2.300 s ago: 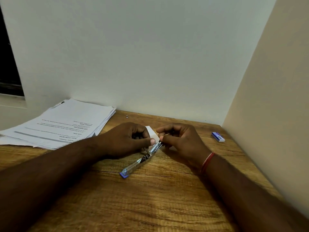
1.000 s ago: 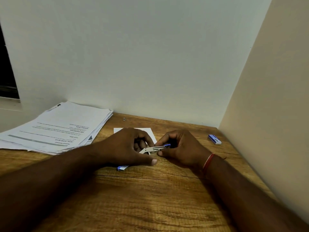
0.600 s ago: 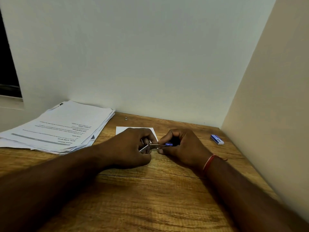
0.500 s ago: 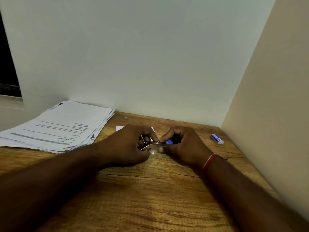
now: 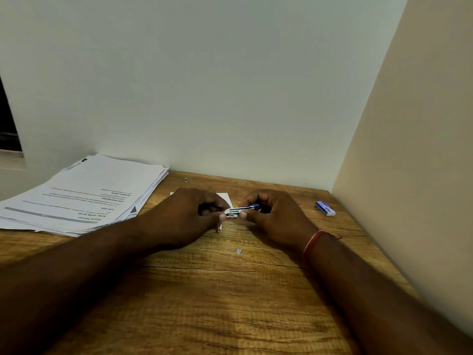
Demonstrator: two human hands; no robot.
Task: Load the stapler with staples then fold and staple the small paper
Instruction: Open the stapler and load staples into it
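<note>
A small silver stapler (image 5: 238, 212) with a blue end is held between both hands just above the wooden desk (image 5: 230, 298). My left hand (image 5: 186, 219) grips its left end with curled fingers. My right hand (image 5: 276, 217) pinches its blue right end. The small white paper (image 5: 226, 198) lies flat on the desk behind my left hand, mostly hidden by it. A small piece of staples (image 5: 238, 250) lies on the desk in front of my hands. A blue staple box (image 5: 325, 208) sits at the right near the wall.
A stack of printed sheets (image 5: 84, 196) covers the desk's back left. A tiny metal bit (image 5: 186, 179) lies by the back wall. Walls close the desk at the back and on the right.
The stapler was lifted off the desk and turned level between both hands. A small piece of staples now lies on the desk in front of them.
</note>
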